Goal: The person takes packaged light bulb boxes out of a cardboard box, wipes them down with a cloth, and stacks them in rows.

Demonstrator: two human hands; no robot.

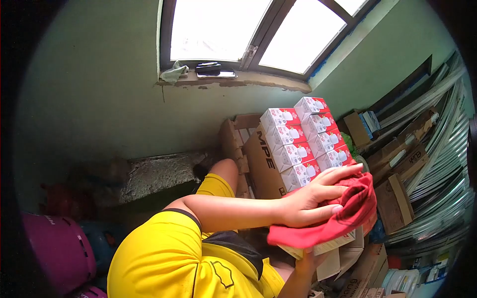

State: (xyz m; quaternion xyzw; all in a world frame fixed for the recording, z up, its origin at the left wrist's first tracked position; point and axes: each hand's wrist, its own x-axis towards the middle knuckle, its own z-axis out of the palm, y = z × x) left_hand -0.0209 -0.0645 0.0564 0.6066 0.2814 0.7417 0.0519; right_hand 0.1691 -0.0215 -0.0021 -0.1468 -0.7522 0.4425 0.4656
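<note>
My left hand [313, 198] presses a crumpled red cloth [343, 218] with its fingers bent over the folds. Beneath the cloth is a small box [338, 242], mostly covered, with only its pale lower side showing. My right hand [304, 263] is under that box, its thumb up against the near side and its other fingers hidden. Just beyond, white and red boxes [300, 153] with a bulb-like picture stand in two rows on a brown carton [263, 161] marked MPE.
A windowsill [268, 82] holds a grey-green rag [174, 72] and a dark object. Long clear tubes [437, 174] and cardboard boxes [393, 203] fill the right side. A purple container [59, 251] stands at the lower left, near a silvery sheet [159, 176].
</note>
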